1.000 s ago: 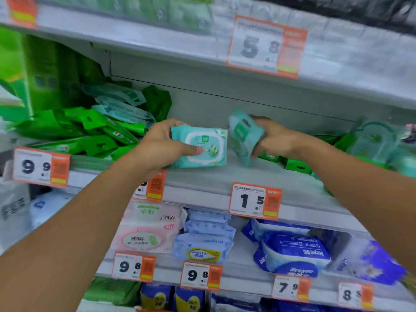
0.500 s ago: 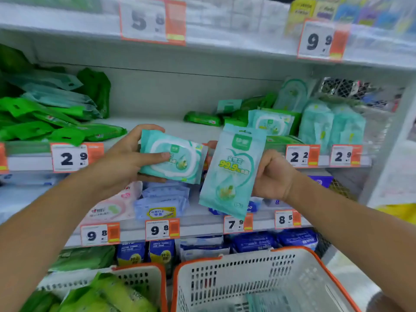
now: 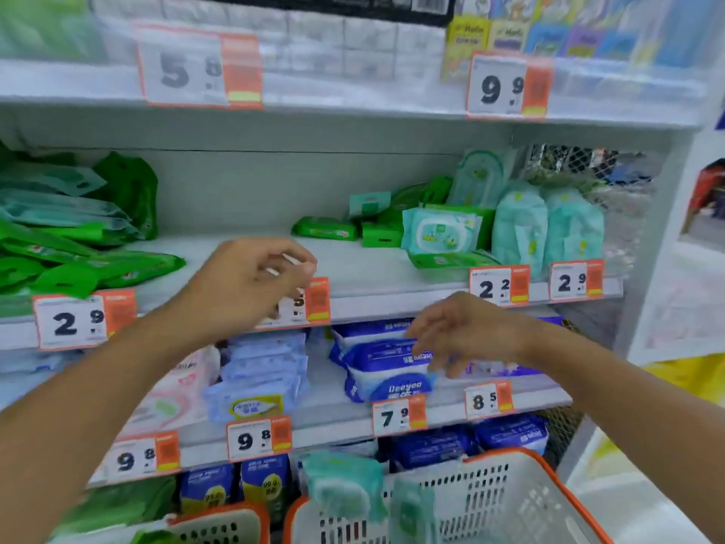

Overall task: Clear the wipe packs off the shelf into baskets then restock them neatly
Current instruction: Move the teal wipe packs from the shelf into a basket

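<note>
Two empty hands, left [image 3: 251, 284] loosely curled, right [image 3: 467, 331] relaxed, above falling teal packs [image 3: 345, 488].

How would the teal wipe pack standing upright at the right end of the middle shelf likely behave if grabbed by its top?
The upright teal pack looks like soft film with a bulging, rounded top, so it would probably flex, not stay rigid. It stands tall on a narrow base, so a push could tip it onto the neighbouring teal pack. Its glossy wrap may be somewhat slippery.
</note>
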